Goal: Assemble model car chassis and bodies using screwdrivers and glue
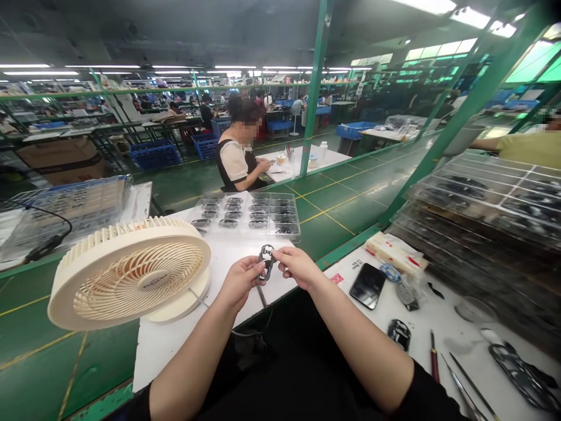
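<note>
As left hand (pixel 239 282) and right hand (pixel 298 266) pinch a dark frame (pixel 266 263), fingers (pixel 277 252) closed, desk fan (pixel 129 272), label (pixel 154 279) unreadable

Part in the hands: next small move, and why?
Probably turn the small dark frame part over to inspect its other face. The left hand and right hand pinch it from both sides, raised off the bench, so only one face shows. Similar parts lie in the clear tray just beyond, which could serve for comparison.
</note>
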Tool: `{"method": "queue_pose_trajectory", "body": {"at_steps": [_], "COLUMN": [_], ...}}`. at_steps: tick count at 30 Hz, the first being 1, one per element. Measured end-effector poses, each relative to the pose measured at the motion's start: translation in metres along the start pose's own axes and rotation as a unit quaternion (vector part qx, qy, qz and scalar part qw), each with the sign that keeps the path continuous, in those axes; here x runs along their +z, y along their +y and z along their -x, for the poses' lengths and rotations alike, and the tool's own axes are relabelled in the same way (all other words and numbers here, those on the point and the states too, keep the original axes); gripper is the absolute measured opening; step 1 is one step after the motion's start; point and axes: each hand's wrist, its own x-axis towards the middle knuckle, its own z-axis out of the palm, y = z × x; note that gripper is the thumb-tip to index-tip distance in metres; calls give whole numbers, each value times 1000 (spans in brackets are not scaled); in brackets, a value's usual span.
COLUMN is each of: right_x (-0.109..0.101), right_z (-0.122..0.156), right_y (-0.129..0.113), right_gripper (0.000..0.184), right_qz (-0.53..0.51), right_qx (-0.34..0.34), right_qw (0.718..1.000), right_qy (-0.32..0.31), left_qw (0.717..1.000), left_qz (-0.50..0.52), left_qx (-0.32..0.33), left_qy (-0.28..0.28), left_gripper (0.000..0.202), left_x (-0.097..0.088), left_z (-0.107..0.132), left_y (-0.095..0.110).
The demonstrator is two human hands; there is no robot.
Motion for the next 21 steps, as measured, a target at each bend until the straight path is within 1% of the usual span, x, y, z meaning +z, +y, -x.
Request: {"method": "queue_pose_trajectory", "body": {"at_steps": [10,15,18,21], "right_x": [-12,-15,-15,-11], "right_z": [13,14,14,16], "right_y": [-7,-9,-5,1], "right_gripper": [28,30,32,41], "right_qz": [22,22,13,-10], "right_qx": [82,108,121,108], "right_qw": [993,988,988,993], "right_qy": [-83,-104,-91,-40], "left_qw": [997,992,985,973], "left_qz": [38,67,96,133], "left_qx": [-66,-101,-132,-158], "left_qy": [4,24,52,106], "left_gripper": [53,39,22,12], "left_x": [-1,0,4,8], "left_z": [16,20,16,9], "left_y": [-2,-3,-7,-12]}}
